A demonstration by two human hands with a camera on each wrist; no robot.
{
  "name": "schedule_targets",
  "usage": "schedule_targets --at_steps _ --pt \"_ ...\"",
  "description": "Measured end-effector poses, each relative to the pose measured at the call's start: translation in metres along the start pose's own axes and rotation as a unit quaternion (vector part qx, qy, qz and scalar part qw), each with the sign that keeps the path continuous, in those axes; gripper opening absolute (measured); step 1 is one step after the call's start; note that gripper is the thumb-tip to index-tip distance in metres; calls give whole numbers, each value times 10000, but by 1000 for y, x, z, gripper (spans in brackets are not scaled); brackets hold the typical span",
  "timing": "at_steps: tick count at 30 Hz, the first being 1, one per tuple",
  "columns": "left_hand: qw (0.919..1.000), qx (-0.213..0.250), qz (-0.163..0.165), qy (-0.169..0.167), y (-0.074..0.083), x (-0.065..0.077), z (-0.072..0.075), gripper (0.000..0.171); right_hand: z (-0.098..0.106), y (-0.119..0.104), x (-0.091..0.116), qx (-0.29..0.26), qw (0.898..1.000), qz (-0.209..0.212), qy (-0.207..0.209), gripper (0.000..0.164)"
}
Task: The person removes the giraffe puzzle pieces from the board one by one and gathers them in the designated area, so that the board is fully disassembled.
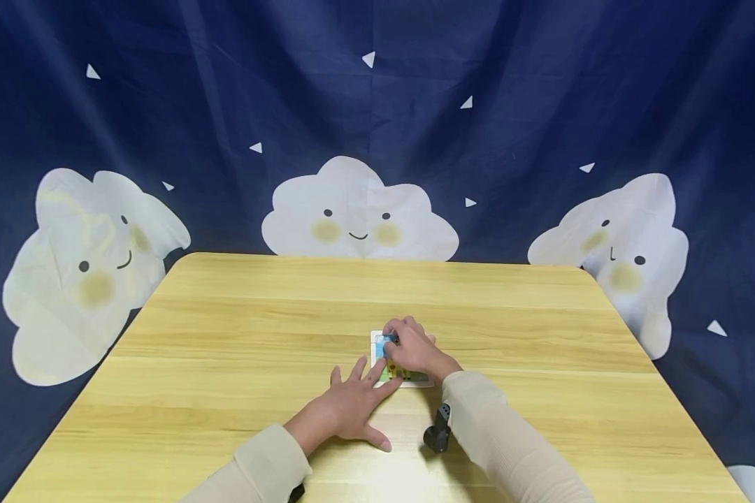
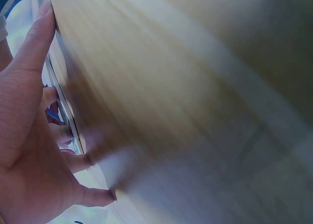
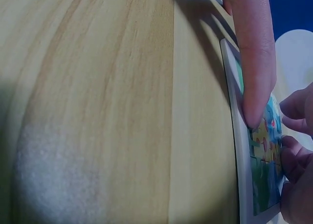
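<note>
A small jigsaw puzzle in a white frame [image 1: 430, 383] lies flat on the table, with blue, green and yellow pieces [image 3: 262, 180] in it. My left hand [image 1: 352, 409] is spread palm down at its near left side, the thumb apart on the table. One left finger [image 3: 254, 62] presses the puzzle near its near edge. Over the puzzle's upper part my right hand [image 1: 415, 348] bends, thumb and forefinger pinching a small blue puzzle piece [image 1: 390, 337]. That hand covers much of the puzzle's right side, and the exact shape of the piece is hidden.
The light wooden table [image 1: 226, 335] stretches around the hands. A dark blue curtain [image 1: 327, 84] with white clouds hangs behind its far edge. A black wrist camera [image 1: 438, 429] sticks out under the right sleeve [image 1: 509, 433].
</note>
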State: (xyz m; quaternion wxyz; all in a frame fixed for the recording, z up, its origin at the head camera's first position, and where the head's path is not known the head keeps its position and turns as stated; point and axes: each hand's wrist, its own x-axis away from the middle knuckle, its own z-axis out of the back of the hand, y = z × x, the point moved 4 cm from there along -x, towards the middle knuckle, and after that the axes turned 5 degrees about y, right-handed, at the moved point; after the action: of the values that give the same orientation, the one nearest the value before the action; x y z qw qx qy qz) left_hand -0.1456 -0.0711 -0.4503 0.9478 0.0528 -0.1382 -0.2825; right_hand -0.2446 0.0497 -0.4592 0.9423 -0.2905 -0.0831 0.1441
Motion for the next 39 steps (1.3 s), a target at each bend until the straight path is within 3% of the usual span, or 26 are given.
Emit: schedule_targets --at_steps 18,29,39 --pt "10000 -50 -25 19 -3 -1 -5 101 0 -2 1 -382 9985 -133 357 15" --pt "10000 -28 -27 32 -2 2 -1 99 -3 -4 -1 -490 9971 -95 580 15" --pt "10000 35 -79 39 -1 3 1 97 -5 -4 -1 -472 9960 -314 697 16"
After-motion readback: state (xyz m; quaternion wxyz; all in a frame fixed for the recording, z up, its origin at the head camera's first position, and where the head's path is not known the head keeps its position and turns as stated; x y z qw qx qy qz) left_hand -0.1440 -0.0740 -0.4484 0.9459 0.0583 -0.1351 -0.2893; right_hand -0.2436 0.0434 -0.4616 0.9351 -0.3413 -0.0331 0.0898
